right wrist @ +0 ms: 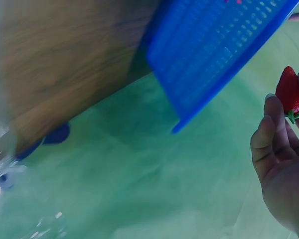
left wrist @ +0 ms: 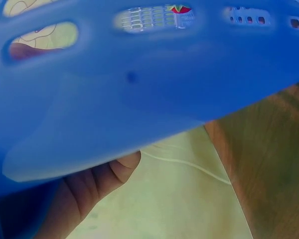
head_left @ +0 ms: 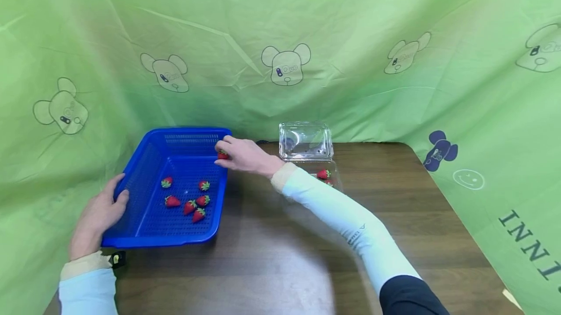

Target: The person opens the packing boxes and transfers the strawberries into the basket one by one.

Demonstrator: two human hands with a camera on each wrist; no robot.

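My right hand (head_left: 245, 155) pinches a strawberry (right wrist: 291, 91) between thumb and fingertips, over the right rim of a blue plastic basket (head_left: 151, 242). In the right wrist view the berry's green leaves point down toward the palm. At the basket's left side my left hand (head_left: 100, 212) grips the rim, its thumb on the inner side. The left wrist view is mostly filled by the blue basket wall (left wrist: 114, 99), with part of that hand (left wrist: 99, 186) below it. Several strawberries (head_left: 172, 201) lie on the basket floor, most toward the near right.
Behind my right forearm, a clear plastic clamshell box (head_left: 305, 142) stands with its lid raised. A strawberry (head_left: 324, 174) shows in its lower half, which my sleeve partly covers. The brown wooden table (head_left: 271, 256) meets a green printed curtain (head_left: 350, 96) at the back and sides.
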